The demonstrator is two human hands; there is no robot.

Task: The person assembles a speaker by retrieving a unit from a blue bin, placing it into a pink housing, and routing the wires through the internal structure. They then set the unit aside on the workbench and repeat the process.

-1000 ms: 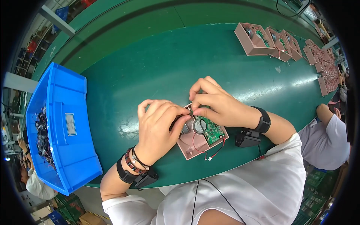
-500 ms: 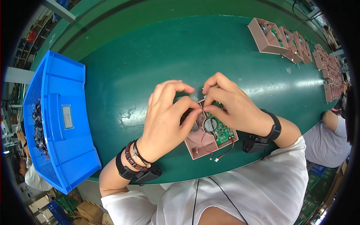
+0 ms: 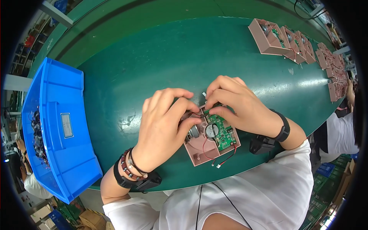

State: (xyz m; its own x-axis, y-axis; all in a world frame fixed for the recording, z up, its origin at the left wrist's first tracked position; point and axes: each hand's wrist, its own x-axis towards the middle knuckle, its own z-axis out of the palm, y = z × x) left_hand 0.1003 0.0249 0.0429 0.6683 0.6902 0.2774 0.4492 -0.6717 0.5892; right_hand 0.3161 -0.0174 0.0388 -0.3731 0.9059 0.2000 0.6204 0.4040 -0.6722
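Note:
A pink plastic housing (image 3: 200,159) lies on the green table in front of me. Inside it are a green circuit board (image 3: 227,135), a round silver part (image 3: 212,130) and a speaker (image 3: 193,132). My left hand (image 3: 163,126) is over the housing's left side, its thumb and index finger apart beside a thin black wire (image 3: 194,113). At the far edge, my right hand (image 3: 239,109) has thumb and index fingertips close together on this wire; the exact grip is partly hidden. A small white connector (image 3: 204,94) shows by its other fingers. Red and black leads with white plugs (image 3: 218,166) hang off the near edge.
A blue bin (image 3: 73,134) holding dark coiled wires (image 3: 37,134) stands at the left. Similar pink housings (image 3: 268,40) line the far right, with more stacked (image 3: 333,71) beyond. Another person (image 3: 341,132) is at the right edge.
My fingertips, earlier together at the housing's far edge, have moved apart, the left hand going left. The black wire and more of the speaker now show. The whole view has shifted slightly.

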